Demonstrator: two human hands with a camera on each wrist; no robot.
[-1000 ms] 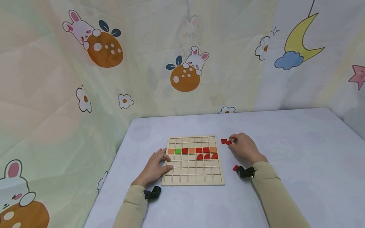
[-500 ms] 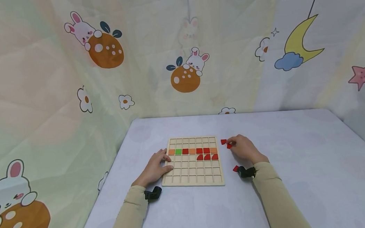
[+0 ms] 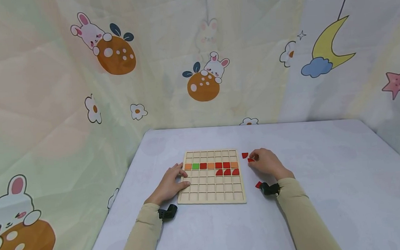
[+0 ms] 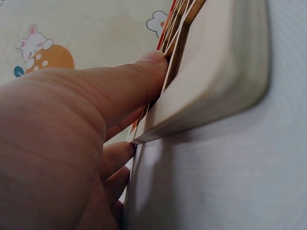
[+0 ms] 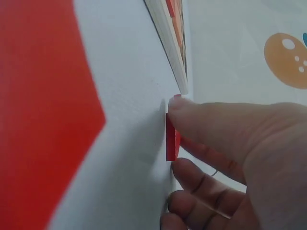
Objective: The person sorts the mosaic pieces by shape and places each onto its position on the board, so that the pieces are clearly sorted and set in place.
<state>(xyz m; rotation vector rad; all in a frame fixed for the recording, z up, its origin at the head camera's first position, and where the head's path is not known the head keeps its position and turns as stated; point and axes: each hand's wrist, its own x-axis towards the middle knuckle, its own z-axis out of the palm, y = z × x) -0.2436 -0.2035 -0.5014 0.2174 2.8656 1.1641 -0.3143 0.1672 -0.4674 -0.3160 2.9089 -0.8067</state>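
A wooden grid board (image 3: pixel 208 197) lies on the table, with one row of orange, green and red square tiles (image 3: pixel 203 166) across it. Below them, at the right, sit three tiles with red curved shapes (image 3: pixel 227 172). My left hand (image 3: pixel 169 183) rests at the board's left edge; its thumb (image 4: pixel 139 76) lies on the rim and the lower fingers are beside the edge. Right of the board, my right hand (image 3: pixel 267 162) holds a small red tile (image 5: pixel 171 136) between thumb and fingers, low at the tabletop. The fingers partly hide this tile.
Another red tile (image 3: pixel 244 155) lies between the board's upper right corner and the right hand. A further red tile (image 3: pixel 258 184) is beside the right wrist camera (image 3: pixel 270 188), partly covered. A printed cloth (image 3: pixel 260 98) hangs behind the table (image 3: pixel 311 141).
The red tile at my right fingers has turned and shifted slightly toward me, apart from its neighbour. The right hand has shifted a little with it; the left hand stays on the board.
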